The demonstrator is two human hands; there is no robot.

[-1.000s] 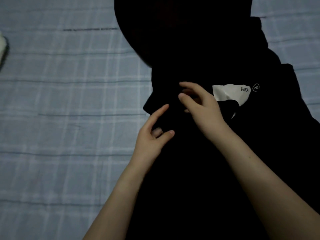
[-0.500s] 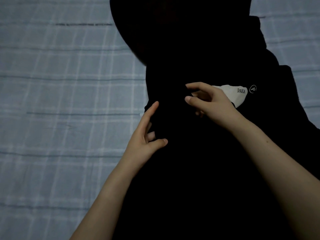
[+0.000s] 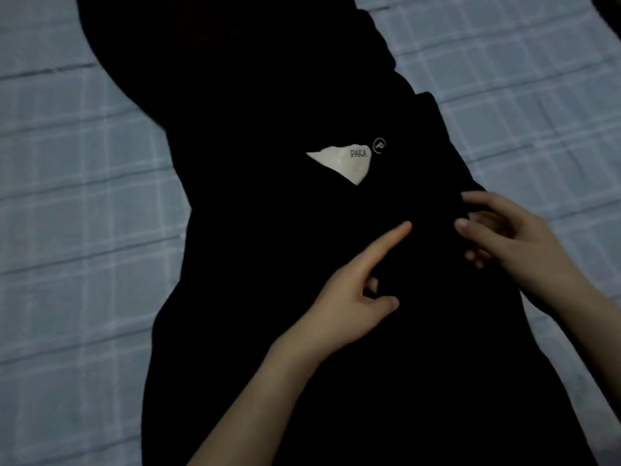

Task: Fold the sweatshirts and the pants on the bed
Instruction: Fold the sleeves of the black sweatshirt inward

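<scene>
Bed sheet (image 3: 74, 230): pale check, at left and far right, under all else.

Black sweatshirt (image 3: 268, 264): lay lengthwise down the bed's middle, rounded end far, body running to the near edge.

White label (image 3: 346, 161): showed at the middle, a round logo (image 3: 379, 145) just right of it.

Left hand (image 3: 349, 304): rested on the cloth, forefinger straight, the other fingers loosely bent, gripping nothing.

Right hand (image 3: 517, 240): sat at the garment's right edge, fingers bent. In such dark cloth we could not tell whether they pinched a fold.

Step, as we judged it: folding the right side inward. We would keep the left forefinger down as the crease line, take both layers at the edge, carry them low across, then smooth flat.
</scene>
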